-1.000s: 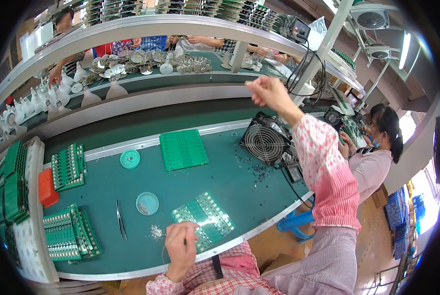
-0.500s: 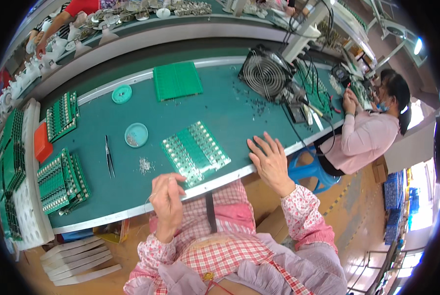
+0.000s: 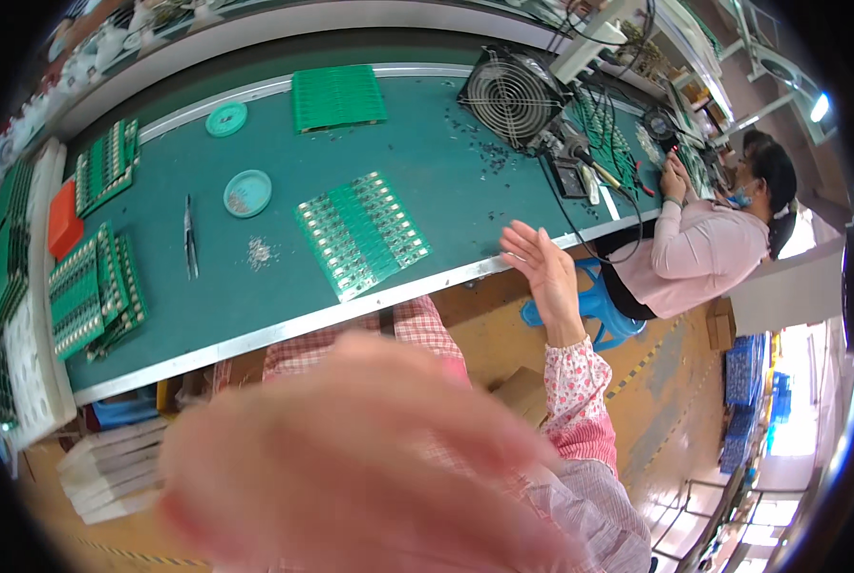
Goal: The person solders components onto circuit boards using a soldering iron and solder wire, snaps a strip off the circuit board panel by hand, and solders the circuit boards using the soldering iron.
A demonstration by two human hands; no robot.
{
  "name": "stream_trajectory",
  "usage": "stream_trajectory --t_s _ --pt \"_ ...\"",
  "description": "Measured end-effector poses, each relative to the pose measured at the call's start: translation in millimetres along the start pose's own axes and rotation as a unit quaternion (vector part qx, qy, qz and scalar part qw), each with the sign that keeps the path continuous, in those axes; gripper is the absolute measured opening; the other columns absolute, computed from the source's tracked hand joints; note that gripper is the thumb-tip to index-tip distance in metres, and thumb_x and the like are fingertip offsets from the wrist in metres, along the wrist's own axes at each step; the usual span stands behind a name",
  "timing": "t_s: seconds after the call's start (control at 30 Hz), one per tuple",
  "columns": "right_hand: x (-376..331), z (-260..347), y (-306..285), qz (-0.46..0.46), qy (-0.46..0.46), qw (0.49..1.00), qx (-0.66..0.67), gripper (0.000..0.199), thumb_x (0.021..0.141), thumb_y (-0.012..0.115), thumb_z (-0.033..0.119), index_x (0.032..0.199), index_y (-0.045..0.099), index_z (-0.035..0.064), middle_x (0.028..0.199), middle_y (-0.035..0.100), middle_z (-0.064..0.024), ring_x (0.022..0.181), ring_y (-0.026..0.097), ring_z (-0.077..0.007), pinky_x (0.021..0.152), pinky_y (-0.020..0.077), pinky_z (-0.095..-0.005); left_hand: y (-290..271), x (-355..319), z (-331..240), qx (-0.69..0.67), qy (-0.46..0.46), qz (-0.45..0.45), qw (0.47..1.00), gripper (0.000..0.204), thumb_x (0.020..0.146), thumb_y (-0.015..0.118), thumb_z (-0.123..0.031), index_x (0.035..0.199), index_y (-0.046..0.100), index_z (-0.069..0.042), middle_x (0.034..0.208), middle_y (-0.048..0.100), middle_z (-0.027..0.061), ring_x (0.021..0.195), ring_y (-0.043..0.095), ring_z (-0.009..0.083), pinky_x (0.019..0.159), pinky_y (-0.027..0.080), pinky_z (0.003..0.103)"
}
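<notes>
Close to the camera, my left hand (image 3: 351,458) is a large smear of motion over my lap, and its fingers cannot be made out. My right hand (image 3: 546,272) is raised at the table's front edge with its fingers stretched out, holding nothing. To its left lies a green circuit board panel (image 3: 363,232) with rows of small pale parts, touched by neither hand. Beyond the left hand are a pile of tiny silvery parts (image 3: 260,253), a round teal dish (image 3: 247,194) with more of them, and metal tweezers (image 3: 190,239).
A stack of green boards (image 3: 338,98) and a teal lid (image 3: 226,119) sit farther back. At left are populated boards (image 3: 93,291) and an orange box (image 3: 65,220). A black fan (image 3: 511,100) and soldering iron (image 3: 594,167) stand right, near a seated co-worker (image 3: 709,224).
My left hand has left the table edge and come up close to the camera. My right hand has lifted and turned, palm more exposed. The whole view has shifted, with the table higher.
</notes>
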State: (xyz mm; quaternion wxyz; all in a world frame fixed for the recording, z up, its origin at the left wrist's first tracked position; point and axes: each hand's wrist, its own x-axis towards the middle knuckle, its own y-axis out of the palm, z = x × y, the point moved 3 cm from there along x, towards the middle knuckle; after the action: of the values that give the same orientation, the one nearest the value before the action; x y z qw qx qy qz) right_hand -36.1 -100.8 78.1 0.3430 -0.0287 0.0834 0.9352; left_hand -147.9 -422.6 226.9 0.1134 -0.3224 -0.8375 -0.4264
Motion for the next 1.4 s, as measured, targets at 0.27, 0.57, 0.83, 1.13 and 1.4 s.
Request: stream_trajectory --t_s 0.27,0.57,0.83,1.13,1.4 --pt "-19 -21 -33 -0.149 -0.245 0.726 -0.625 0.043 0.097 0.059 0.029 0.135 0.056 0.0091 0.137 0.055 -0.0124 0.131 0.047 -0.0298 0.107 0.0359 -0.0461 12 -29 -58 -0.214 0.350 0.108 0.906 0.021 0.092 0.057 -0.025 0.078 0.050 -0.011 0.074 0.050 0.0028 0.081 0.052 0.0167 0.087 0.040 0.046" --pt "-56 -20 -9 -0.043 -0.262 0.607 -0.749 0.065 0.087 0.071 0.035 0.142 0.049 0.0110 0.144 0.051 -0.0070 0.138 0.040 -0.0320 0.114 0.0226 -0.0577 -67 -31 61 0.550 0.033 -0.050 0.833 0.031 0.101 0.039 -0.015 0.101 0.065 0.003 0.101 0.069 0.0169 0.098 0.063 0.0284 0.093 0.046 0.040" --pt "-55 -12 65 0.223 0.080 0.945 0.225 0.063 0.106 0.031 0.048 0.144 0.043 -0.0009 0.132 0.060 -0.0181 0.128 0.053 -0.0288 0.112 0.0344 -0.0438 -44 -17 134 0.505 -0.074 0.071 0.857 0.025 0.095 0.051 -0.008 0.115 0.064 -0.001 0.116 0.066 0.0164 0.108 0.062 0.0305 0.096 0.046 0.038" --pt "-92 -48 71 0.134 0.042 0.987 -0.074 0.018 0.095 0.062 0.002 0.112 0.064 -0.0050 0.092 0.071 -0.0116 0.079 0.068 -0.0115 0.071 0.0554 -0.0251 -55 -90 139 0.543 -0.072 0.112 0.829 0.024 0.098 0.046 -0.011 0.107 0.068 -0.004 0.103 0.069 0.0123 0.096 0.065 0.0284 0.090 0.047 0.039" --pt "-39 18 100 0.110 -0.160 0.978 -0.080 0.045 0.109 0.029 0.033 0.138 0.044 0.0019 0.105 0.072 -0.0166 0.092 0.069 -0.0206 0.085 0.0534 -0.0320 -47 -38 109 0.529 0.044 -0.014 0.847 0.031 0.097 0.046 -0.011 0.122 0.060 0.000 0.117 0.064 0.0187 0.109 0.060 0.0345 0.096 0.044 0.040"
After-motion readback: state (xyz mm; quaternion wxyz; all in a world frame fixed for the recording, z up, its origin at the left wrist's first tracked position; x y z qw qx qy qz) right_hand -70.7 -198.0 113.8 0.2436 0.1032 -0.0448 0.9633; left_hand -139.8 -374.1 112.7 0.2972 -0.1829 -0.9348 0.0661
